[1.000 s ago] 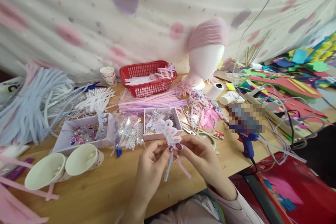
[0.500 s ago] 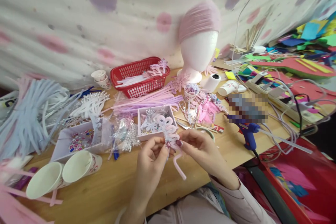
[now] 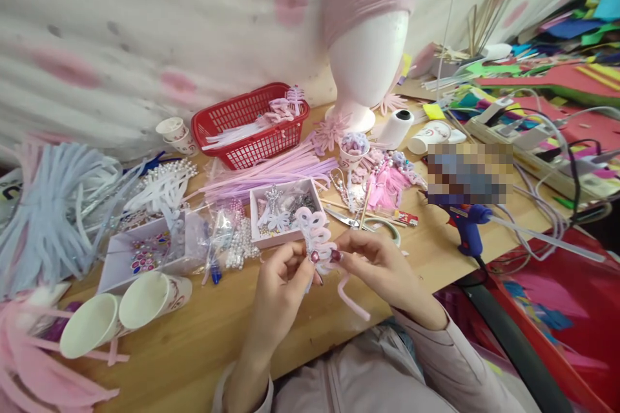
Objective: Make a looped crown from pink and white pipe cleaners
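Between my two hands is a looped pipe cleaner piece [image 3: 312,227], pale pink and bluish white, with several small loops standing up. My left hand [image 3: 285,281] pinches its lower left side between thumb and fingers. On the right side, my right hand [image 3: 375,268] closes thumb and finger on the pink strand near the loops. A loose pink tail [image 3: 356,307] hangs below the right fingers, curving toward the table edge. Just behind the hands lies a white box [image 3: 256,222] of silvery charms. Scissors [image 3: 346,219] and a tape roll [image 3: 389,230] rest beyond my right hand.
A red basket [image 3: 242,156] and a white mannequin head [image 3: 368,68] stand at the back. A blue glue gun [image 3: 467,232] and power strip [image 3: 523,155] with cables are at right. Paper cups [image 3: 92,329] and pipe cleaner bundles [image 3: 53,213] occupy the left.
The view has tilted lower and moved closer. Both hands still hold the looped piece; its loose pink tail has swung out to the right.
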Available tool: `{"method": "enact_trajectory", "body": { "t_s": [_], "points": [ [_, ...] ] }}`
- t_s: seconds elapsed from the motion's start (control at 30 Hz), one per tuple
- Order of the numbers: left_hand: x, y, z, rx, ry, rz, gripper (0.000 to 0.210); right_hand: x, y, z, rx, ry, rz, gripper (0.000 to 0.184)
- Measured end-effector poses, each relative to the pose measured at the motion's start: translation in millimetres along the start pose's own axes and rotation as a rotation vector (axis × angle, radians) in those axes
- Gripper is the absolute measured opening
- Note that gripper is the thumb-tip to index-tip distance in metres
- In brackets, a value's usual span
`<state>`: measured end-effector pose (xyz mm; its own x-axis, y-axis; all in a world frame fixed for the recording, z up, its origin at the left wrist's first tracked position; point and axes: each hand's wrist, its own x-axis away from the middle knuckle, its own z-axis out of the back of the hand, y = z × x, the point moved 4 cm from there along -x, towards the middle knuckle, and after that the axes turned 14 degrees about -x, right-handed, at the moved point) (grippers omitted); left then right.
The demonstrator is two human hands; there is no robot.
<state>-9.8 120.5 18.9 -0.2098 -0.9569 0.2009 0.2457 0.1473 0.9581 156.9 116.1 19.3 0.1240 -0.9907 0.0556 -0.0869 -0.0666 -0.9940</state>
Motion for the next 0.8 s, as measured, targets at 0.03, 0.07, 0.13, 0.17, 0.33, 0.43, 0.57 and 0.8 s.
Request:
{"method": "enact_trajectory", "body": {
  "t_s": [0.03, 0.07, 0.13, 0.17, 0.33, 0.43, 0.57, 0.8],
  "points": [
    [-0.6, -0.7, -0.1, 0.029, -0.023, 0.006, 0.014, -0.2, -1.9, 0.7, 0.025, 0.005, 0.022, 0.016],
    [-1.3, -1.7, -0.5, 0.071, -0.048, 0.019, 0.015, -0.5, -4.2, 1.0, 0.051, 0.009, 0.050, 0.015],
    [-3.0, -3.9, -1.9, 0.192, -0.085, 0.051, 0.017, -1.6, -8.9, 0.6, 0.091, 0.005, 0.120, 0.015],
    [-4.0, -5.0, -3.0, 0.258, -0.100, 0.069, 0.019, -2.3, -10.4, -0.1, 0.096, -0.006, 0.154, 0.015],
    [-7.2, -11.3, -11.9, 0.466, -0.156, 0.156, 0.027, -7.1, -7.4, -1.2, 0.045, -0.027, 0.265, 0.014],
    [-7.6, -15.8, -14.6, 0.480, -0.112, 0.164, 0.027, -9.4, -2.9, -1.2, 0.068, -0.037, 0.284, 0.018],
    [-7.4, -18.4, -13.6, 0.468, 0.006, 0.164, 0.030, 2.1, -0.9, 11.3, 0.179, 0.000, 0.200, 0.029],
    [-8.7, -23.8, -11.2, 0.444, 0.058, 0.204, 0.028, 88.1, 2.5, 117.0, 0.711, 0.419, -0.241, 0.056]
  ]
}}
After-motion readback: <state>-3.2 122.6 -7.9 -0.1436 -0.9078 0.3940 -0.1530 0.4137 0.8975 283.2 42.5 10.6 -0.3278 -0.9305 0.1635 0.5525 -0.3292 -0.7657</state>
